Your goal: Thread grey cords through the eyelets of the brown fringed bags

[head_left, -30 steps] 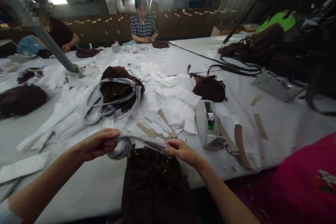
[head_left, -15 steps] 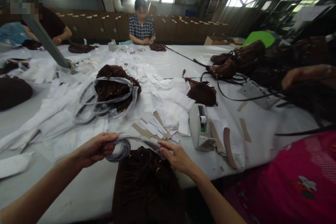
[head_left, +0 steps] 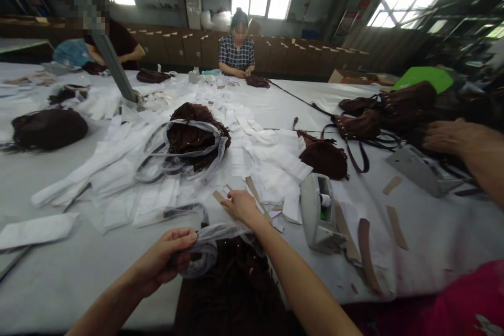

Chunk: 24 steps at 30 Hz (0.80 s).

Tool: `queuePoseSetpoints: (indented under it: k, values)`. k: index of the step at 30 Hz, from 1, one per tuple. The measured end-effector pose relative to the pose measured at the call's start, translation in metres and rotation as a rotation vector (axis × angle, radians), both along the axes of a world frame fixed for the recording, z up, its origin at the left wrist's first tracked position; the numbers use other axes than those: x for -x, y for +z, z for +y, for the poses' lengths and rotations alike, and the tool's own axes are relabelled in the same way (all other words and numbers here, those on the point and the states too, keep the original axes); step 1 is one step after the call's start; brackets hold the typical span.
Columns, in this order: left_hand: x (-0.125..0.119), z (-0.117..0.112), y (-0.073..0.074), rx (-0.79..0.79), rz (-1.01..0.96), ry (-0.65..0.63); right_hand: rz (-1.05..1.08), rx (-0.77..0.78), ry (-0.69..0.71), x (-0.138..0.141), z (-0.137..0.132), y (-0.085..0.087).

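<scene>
My left hand (head_left: 167, 256) is closed on a coiled strap wrapped in clear film (head_left: 205, 252), held over a dark brown fringed bag (head_left: 232, 289) that hangs over the table's near edge. My right hand (head_left: 241, 205) reaches forward onto a scatter of small brown and white paper strips (head_left: 255, 199); its fingers are curled down on them, and I cannot make out whether they hold one. A white tape dispenser (head_left: 319, 212) stands just right of that hand.
White paper pieces (head_left: 271, 152) and a wrapped brown bag (head_left: 195, 136) cover the middle of the white table (head_left: 79, 268). More brown bags (head_left: 378, 115) pile at the right, where another person's hand (head_left: 444, 136) reaches. Two people work at the far side.
My right hand let go of the wrapped strap and moved forward onto the paper strips. My left hand kept the strap. The view tilted up and turned a little to the right.
</scene>
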<state>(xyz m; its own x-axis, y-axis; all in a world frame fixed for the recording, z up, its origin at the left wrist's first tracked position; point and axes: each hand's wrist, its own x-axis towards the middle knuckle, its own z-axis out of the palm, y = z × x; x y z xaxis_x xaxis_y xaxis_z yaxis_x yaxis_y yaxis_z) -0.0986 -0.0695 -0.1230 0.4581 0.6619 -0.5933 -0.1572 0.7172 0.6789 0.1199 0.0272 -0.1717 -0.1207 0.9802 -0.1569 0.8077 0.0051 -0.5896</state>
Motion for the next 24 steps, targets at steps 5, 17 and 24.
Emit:
queuePoseSetpoints:
  k: [5, 17, 24]
  values:
    - [0.003, 0.012, -0.001, 0.073, -0.049, 0.154, 0.015, 0.009, -0.026, 0.017, 0.004, -0.019]
    - [-0.025, 0.036, -0.010, 0.146, -0.117, 0.212, 0.537, -0.154, -0.312, -0.074, -0.039, 0.037]
    - [-0.071, 0.028, 0.000, -0.133, 0.012, 0.195, 0.700, 0.068, -0.326, -0.017, -0.147, 0.040]
